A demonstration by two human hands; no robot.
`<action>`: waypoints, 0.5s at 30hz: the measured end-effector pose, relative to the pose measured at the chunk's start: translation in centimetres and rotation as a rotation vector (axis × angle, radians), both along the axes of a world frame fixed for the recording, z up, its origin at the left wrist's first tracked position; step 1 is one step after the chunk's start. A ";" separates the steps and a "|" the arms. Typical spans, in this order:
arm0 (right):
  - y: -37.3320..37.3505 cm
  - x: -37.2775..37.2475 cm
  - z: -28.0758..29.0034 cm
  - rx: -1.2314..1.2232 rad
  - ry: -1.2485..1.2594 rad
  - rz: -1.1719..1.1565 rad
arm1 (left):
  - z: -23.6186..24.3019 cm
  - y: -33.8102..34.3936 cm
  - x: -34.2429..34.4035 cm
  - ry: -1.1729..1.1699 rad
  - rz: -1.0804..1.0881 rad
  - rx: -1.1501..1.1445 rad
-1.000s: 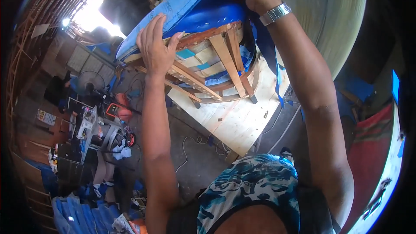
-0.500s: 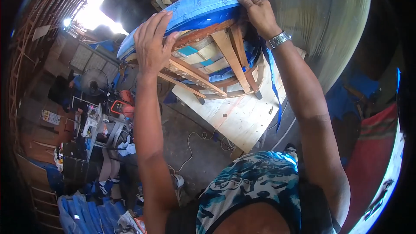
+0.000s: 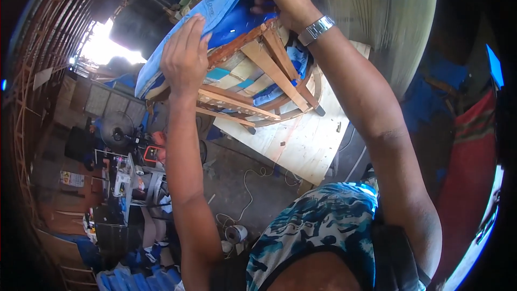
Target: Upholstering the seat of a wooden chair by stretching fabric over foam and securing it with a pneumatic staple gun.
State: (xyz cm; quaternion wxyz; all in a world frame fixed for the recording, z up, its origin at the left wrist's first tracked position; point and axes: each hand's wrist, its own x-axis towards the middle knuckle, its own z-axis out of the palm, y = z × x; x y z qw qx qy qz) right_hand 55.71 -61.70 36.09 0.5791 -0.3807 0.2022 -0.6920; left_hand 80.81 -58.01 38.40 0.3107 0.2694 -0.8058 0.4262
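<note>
A wooden chair frame [image 3: 274, 70] is tipped up in front of me, with its slats, webbing and dark leg tips showing. Along its upper edge runs a light blue fabric cover [image 3: 212, 13] with a darker blue inner side. My left hand [image 3: 186, 62] lies over the cover's left part, its long fingers on the outside and the thumb close by, holding it against the frame. At the far top, my right hand [image 3: 285, 0], with a metal watch on its wrist, grips the cover's edge, thumb outside and fingers curled under. The fabric gapes from the wood between my hands.
Beneath the chair is a pale wooden board table [image 3: 307, 143]. To the left stand a fan [image 3: 116, 128] and a cluttered machine bench [image 3: 126, 183]. A cable [image 3: 245, 186] trails across the floor. A large translucent sheet [image 3: 377, 16] hangs at the far right, and blue fabric [image 3: 140, 279] lies lower left.
My right hand has shifted up and left, lifting the cover's edge farther from the frame and baring more dark blue inner side. My left hand stays on the cover. The view has tilted slightly.
</note>
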 end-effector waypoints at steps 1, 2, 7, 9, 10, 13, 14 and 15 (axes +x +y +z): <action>-0.1 0.3 -0.7 0.090 0.025 0.074 | -0.3 -0.2 0.1 -0.016 0.038 0.002; -0.3 0.4 -1.2 0.175 0.048 0.145 | -0.5 -0.4 0.2 0.002 0.021 -0.007; -1.6 1.7 -1.7 0.119 0.252 0.105 | -0.2 -0.4 0.3 -0.041 -0.020 0.007; -1.7 1.6 -1.2 -0.023 0.439 -0.100 | 0.8 -0.1 1.0 -0.122 -0.050 0.066; -1.4 1.2 -0.9 -0.113 0.550 -0.191 | 1.3 0.3 1.6 -0.146 -0.010 0.132; -0.4 -0.7 -0.2 -0.278 0.746 -0.309 | 2.1 1.5 3.9 0.003 0.077 0.205; -0.1 -1.1 0.2 -0.310 0.776 -0.318 | 2.1 1.6 4.4 0.008 0.128 0.230; 0.0 -1.3 0.7 -0.343 0.811 -0.321 | 2.0 1.6 4.9 0.020 0.132 0.238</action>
